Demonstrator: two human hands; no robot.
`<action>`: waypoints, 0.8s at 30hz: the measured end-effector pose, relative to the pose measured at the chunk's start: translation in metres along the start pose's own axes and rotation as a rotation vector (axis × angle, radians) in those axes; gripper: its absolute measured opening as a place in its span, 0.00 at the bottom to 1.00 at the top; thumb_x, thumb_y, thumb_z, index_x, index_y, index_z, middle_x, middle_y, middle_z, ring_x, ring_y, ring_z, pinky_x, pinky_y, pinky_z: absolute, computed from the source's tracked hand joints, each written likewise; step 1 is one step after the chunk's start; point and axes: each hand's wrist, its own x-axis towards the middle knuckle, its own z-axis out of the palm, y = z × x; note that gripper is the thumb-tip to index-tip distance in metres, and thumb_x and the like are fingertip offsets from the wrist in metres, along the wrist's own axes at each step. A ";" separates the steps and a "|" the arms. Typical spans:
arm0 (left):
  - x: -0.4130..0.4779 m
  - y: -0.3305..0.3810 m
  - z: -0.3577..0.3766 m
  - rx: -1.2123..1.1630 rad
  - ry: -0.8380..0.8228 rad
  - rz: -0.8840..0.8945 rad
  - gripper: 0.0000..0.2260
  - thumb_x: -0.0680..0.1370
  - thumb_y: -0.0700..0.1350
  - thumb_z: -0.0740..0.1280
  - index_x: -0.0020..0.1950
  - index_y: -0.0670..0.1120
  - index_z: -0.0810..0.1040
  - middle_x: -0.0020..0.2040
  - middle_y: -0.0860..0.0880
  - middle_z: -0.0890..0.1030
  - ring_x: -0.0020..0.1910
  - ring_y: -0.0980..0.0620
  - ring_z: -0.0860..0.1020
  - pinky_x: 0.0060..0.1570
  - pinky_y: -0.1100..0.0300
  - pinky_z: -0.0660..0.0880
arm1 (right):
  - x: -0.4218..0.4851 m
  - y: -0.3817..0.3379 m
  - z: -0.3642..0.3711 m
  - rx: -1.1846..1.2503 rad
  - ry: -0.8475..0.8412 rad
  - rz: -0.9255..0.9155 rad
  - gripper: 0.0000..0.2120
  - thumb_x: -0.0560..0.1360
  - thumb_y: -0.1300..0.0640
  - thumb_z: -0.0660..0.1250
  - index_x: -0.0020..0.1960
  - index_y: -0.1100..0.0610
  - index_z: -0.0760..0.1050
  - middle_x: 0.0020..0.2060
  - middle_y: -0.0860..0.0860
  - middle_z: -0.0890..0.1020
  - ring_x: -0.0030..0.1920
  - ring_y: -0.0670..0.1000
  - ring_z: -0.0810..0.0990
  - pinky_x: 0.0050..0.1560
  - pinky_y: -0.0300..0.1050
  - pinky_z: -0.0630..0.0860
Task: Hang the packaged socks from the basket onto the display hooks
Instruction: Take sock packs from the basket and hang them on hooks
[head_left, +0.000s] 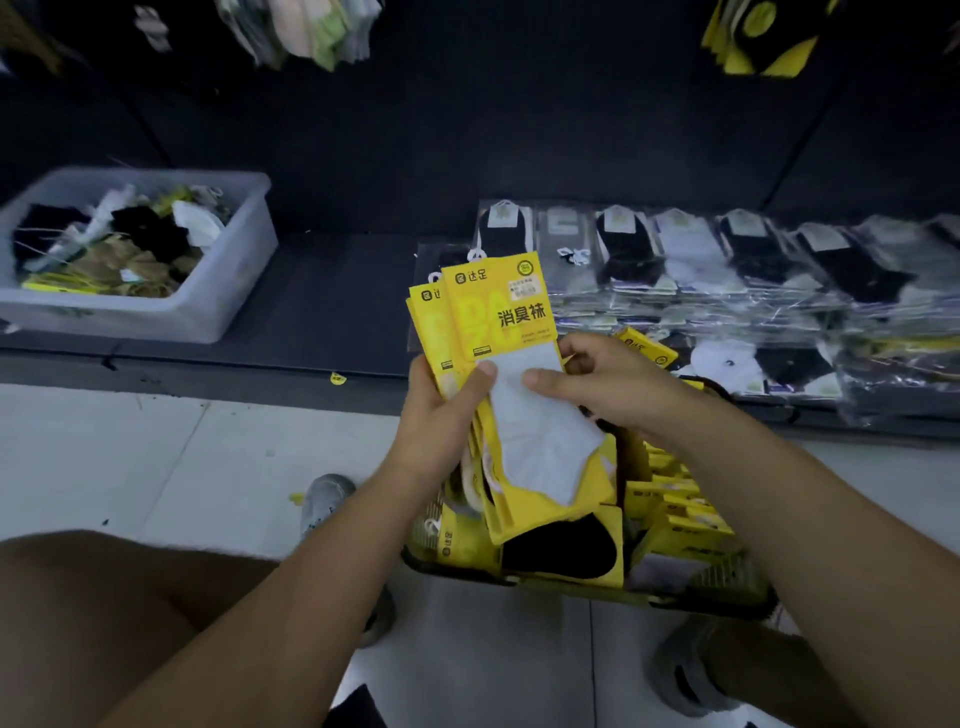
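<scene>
My left hand (441, 410) grips a fanned stack of yellow sock packs (493, 312), thumb across the front pack's white sock. My right hand (602, 382) pinches the right edge of that front pack, thumb on the white sock. Below both hands a dark basket (727, 605) on the floor holds several more yellow packs, one with a black sock (561, 551) facing up. Yellow-and-black packs (763, 36) hang from the dark display wall at the upper right; the hooks themselves are too dark to make out.
A clear plastic bin (223, 312) of loose socks sits on the dark low shelf at left. Stacks of clear-bagged black and white socks (727, 260) cover the shelf at right. Pale socks (311, 31) hang top centre. My knees and shoes are on the white tile floor.
</scene>
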 end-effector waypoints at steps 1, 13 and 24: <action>0.002 0.010 0.002 0.019 -0.018 0.025 0.21 0.80 0.51 0.74 0.69 0.49 0.71 0.65 0.51 0.83 0.61 0.51 0.83 0.60 0.48 0.82 | -0.001 -0.008 -0.005 -0.010 0.044 -0.030 0.27 0.73 0.40 0.73 0.56 0.63 0.77 0.49 0.63 0.82 0.51 0.62 0.84 0.53 0.62 0.80; 0.033 0.147 0.020 -0.035 -0.202 0.217 0.33 0.65 0.66 0.78 0.66 0.55 0.74 0.55 0.59 0.88 0.53 0.56 0.88 0.43 0.63 0.83 | 0.012 -0.102 -0.062 0.378 0.328 -0.317 0.07 0.76 0.57 0.73 0.53 0.56 0.80 0.48 0.52 0.88 0.50 0.53 0.87 0.49 0.51 0.84; 0.077 0.214 0.022 -0.066 -0.158 0.413 0.21 0.69 0.58 0.79 0.59 0.61 0.76 0.54 0.54 0.88 0.52 0.52 0.88 0.48 0.54 0.84 | 0.033 -0.215 -0.101 0.187 0.541 -0.611 0.17 0.75 0.55 0.75 0.60 0.46 0.73 0.46 0.48 0.84 0.43 0.43 0.85 0.38 0.35 0.78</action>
